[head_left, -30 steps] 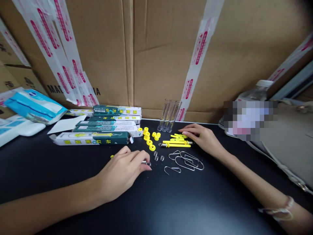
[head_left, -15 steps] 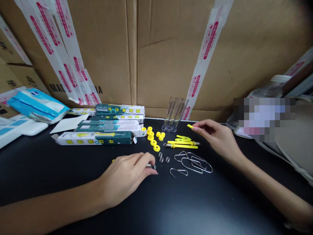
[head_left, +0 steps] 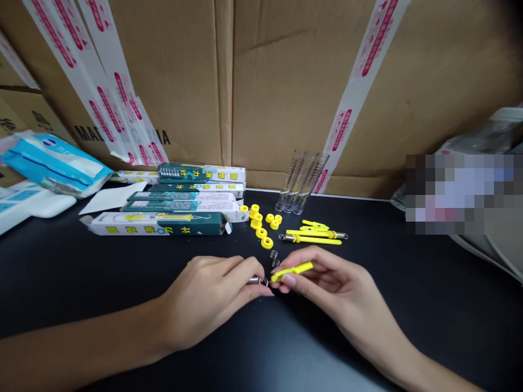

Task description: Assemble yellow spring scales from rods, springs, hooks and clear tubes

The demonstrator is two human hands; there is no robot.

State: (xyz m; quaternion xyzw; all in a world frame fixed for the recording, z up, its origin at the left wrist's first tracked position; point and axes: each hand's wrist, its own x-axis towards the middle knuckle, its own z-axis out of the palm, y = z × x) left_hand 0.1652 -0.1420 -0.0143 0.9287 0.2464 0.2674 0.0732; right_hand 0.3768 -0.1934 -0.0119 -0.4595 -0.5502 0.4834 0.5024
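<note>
- Left grip (head_left: pixel 208 299): closed around a steel tube (head_left: pixel 254 280), fingers curled over it, a wire loop (head_left: pixel 264 282) at the tube's end just past the fingertips, a speck of yellow showing beyond the far side of the hand.
- Right grip (head_left: pixel 339 283): thumb and fingers pinched on a yellow strip (head_left: pixel 292 270), held slantwise, its lower end just beside the wire loop.
- Between the two grips: almost no gap, the fingertips close together above the worktop (head_left: pixel 429 305), black and bare-looking around the hands.
- Just above the fingertips: two small coil springs (head_left: pixel 274 258), lying apart from each other.
- Beyond the springs: yellow rings (head_left: pixel 267 242), in a loose cluster, some stacked.
- To the right of the rings: more yellow strips (head_left: pixel 314 233), lying nearly parallel, with a steel-ended rod (head_left: pixel 312 237) among them.
- Behind the rings: three clear tubes (head_left: pixel 300 182) with printed scales, leaning together against a carton.
- Left of the rings: green-and-white boxes (head_left: pixel 182 202), stacked and overlapping, one lying nearest the left grip.
- Farther left: a white sheet (head_left: pixel 112 198) and a blue packet (head_left: pixel 55 163).
- Along the back: cardboard cartons (head_left: pixel 180 81) with white-and-pink tape (head_left: pixel 363 92).
- Far right: a blurred patch (head_left: pixel 461 193), contents impossible to tell.
</note>
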